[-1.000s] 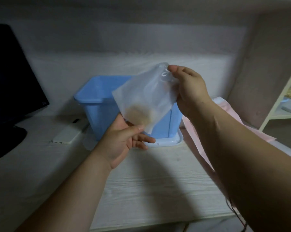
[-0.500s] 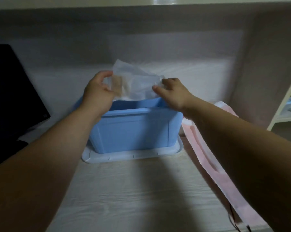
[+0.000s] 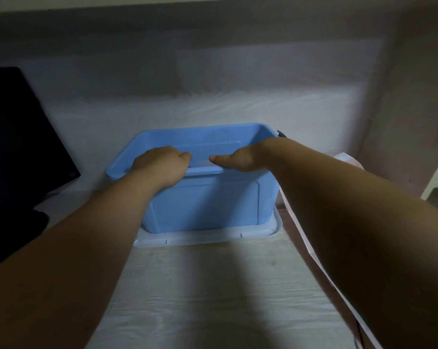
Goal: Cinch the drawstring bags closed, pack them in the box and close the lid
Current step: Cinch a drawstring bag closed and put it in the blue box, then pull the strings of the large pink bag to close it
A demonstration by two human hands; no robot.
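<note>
Both hands are dipped over the near rim of the blue box [image 3: 208, 202], which stands in the middle of the counter [image 3: 213, 285] toward its far edge. It sits on top of its own pale lid [image 3: 213, 238].

The left hand [image 3: 162, 162] bends its knuckles over the rim, and the fingers go down inside, out of view. The right hand [image 3: 238, 159] lies flatter with the thumb stretched leftward, its fingers also hidden behind the wall. Whether either hand holds anything I cannot tell.

No drawstring bag shows (the near wall hides the box floor), so packing looks to be the step in hand. What is plainly left is the lid, which has to come out from under the box and go on top. A pink cloth [image 3: 349, 161] lies just right of the box and may be another bag, though that is unclear.

No brand or writing can be read. The dark monitor [image 3: 24, 134] at the left has a small mark on its corner, too blurred to make out.
</note>
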